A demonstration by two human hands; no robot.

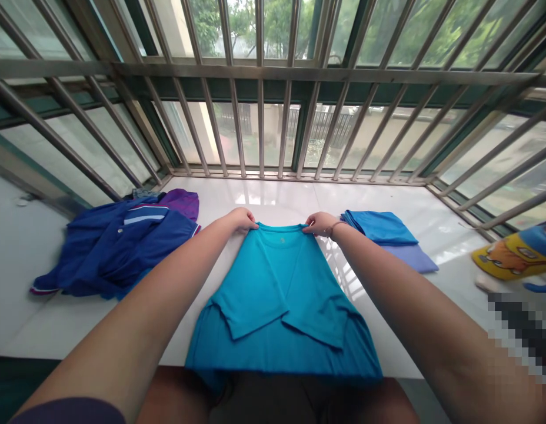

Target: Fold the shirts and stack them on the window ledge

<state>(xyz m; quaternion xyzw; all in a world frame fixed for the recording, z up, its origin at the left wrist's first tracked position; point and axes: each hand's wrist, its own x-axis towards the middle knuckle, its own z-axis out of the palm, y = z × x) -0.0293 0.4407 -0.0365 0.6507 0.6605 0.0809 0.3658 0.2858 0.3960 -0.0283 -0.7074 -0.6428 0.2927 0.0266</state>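
Shirt: a teal short-sleeved cotton T-shirt lies flat on my white glossy ledge, sleeves folded in.
Long axis: runs straight away from me, collar far, hem hanging off the near edge.
Left hand: pinched closed on the far left shoulder.
Right hand: pinched closed on the far right shoulder, equally near.

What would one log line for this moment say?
left hand: grips teal shirt collar edge | right hand: grips other side | sleeves: folded in | folded blue stack: right | dark blue clothes: left
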